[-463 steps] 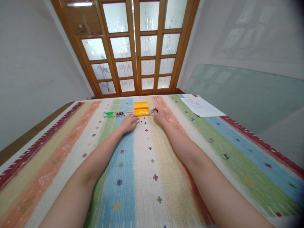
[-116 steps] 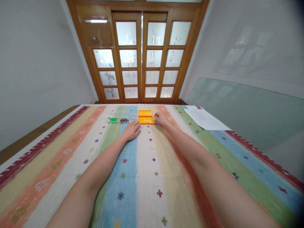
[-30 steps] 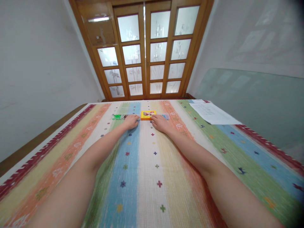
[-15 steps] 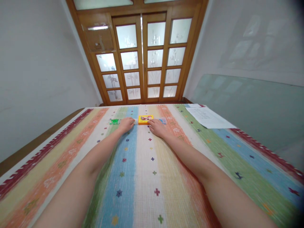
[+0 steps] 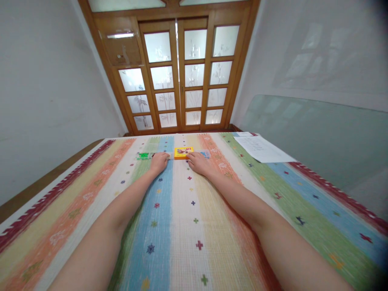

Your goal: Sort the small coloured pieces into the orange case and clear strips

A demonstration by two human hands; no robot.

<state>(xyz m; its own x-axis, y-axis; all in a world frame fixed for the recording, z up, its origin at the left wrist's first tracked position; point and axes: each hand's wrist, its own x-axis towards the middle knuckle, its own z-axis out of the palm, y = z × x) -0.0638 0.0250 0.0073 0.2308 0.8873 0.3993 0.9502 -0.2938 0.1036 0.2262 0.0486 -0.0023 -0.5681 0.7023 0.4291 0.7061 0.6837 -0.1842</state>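
Observation:
A small yellow box [image 5: 183,152] with a printed picture and red marking lies near the far edge of the table. Left of it, my left hand [image 5: 160,162] rests with bent fingers on a clear plastic case [image 5: 169,156], its fingertips a little short of the yellow box. Green pieces [image 5: 143,155] show through the clear plastic beyond that hand. The fingers of my right hand [image 5: 197,162] close on the right front corner of the yellow box. Blue pieces [image 5: 206,154] in clear plastic show just behind this hand, which partly hides them.
A striped cloth [image 5: 194,226] covers the table. White printed sheets [image 5: 262,149] lie at the far right. A pale green glass-like panel [image 5: 309,137] leans along the right wall. Wooden doors with glass panes [image 5: 178,76] stand beyond the table.
The whole view has shifted slightly, so everything sits a bit further left. Both hands keep nearly the same places beside the yellow box.

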